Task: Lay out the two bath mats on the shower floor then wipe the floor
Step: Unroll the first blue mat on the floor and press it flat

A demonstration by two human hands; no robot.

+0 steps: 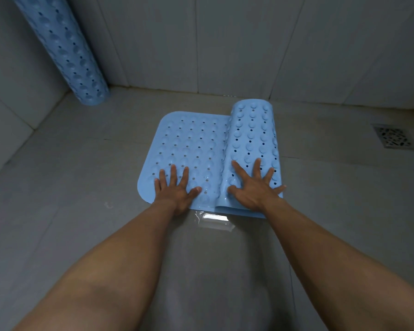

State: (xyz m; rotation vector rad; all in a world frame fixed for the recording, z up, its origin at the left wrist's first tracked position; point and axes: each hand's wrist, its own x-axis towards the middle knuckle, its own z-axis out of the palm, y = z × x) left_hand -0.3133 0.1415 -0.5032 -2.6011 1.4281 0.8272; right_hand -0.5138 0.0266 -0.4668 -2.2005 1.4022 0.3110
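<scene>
A light blue bath mat point(189, 149) with holes lies partly unrolled on the grey shower floor point(81, 187). Its left part is flat; its right part is still a roll point(253, 139) showing suction cups. My left hand point(175, 187) presses flat on the near edge of the unrolled part, fingers spread. On the near end of the roll rests my right hand point(253, 185), fingers also spread straight. A second blue mat point(65, 51), fully rolled, stands leaning in the far left corner against the tiled wall.
A square metal floor drain point(394, 138) sits at the right. A piece of clear plastic wrap point(215, 219) lies on the floor just in front of the mat. Grey tiled walls point(249, 44) close the back and left.
</scene>
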